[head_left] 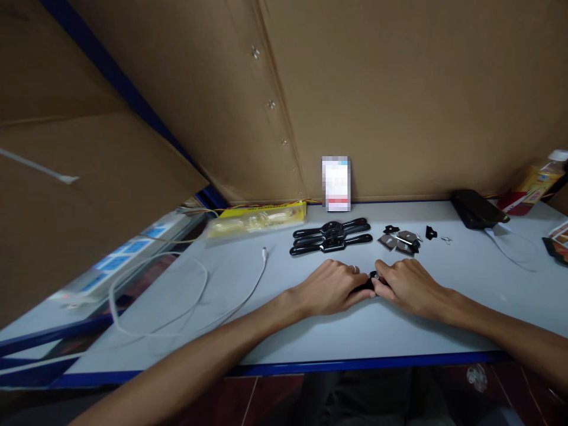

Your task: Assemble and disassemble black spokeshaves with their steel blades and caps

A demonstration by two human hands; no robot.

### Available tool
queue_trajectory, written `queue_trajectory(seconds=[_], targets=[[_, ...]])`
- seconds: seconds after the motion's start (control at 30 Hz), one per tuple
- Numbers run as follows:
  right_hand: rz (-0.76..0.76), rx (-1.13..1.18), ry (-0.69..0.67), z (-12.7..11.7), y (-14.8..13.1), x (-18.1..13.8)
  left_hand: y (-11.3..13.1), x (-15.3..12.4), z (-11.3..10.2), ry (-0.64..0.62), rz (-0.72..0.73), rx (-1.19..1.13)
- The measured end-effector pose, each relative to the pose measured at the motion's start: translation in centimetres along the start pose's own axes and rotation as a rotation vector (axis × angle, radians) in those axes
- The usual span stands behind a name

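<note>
My left hand [331,288] and my right hand [408,285] rest on the pale table [310,331], fingertips meeting around a small black part [366,283]. Both hands have curled fingers pinching that part; a ring shows on the left hand. Most of the part is hidden by the fingers. Just beyond the hands lies a stack of long black handle-shaped parts [331,235]. To its right sits a cluster of small grey and black pieces [402,241], with a black clip [430,232] and a small metal bit [446,239] beside it.
Cardboard walls enclose the table at the back and left. A yellow packet [257,218], a white card [336,183], a black case [477,208], a bottle [539,177] and a white cable [195,296] lie around. A power strip [110,266] sits at the left.
</note>
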State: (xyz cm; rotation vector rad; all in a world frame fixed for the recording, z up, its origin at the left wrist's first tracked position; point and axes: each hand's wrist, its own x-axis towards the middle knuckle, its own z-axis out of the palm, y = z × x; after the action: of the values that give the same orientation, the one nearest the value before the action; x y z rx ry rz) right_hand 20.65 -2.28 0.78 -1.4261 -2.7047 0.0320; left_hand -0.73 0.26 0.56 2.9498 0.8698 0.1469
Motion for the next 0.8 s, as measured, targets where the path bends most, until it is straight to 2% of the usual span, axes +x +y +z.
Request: queue_trajectory(seconds=[0.27, 0.8], targets=[[-0.027, 0.023, -0.038, -0.78, 0.04, 0.01, 0.05, 0.05, -0.16, 0.004, 0.026, -0.003], [-0.050, 0.035, -0.005, -0.56, -0.04, -0.43, -0.08, 0.00, -0.39, -0.008, 0.048, -0.004]])
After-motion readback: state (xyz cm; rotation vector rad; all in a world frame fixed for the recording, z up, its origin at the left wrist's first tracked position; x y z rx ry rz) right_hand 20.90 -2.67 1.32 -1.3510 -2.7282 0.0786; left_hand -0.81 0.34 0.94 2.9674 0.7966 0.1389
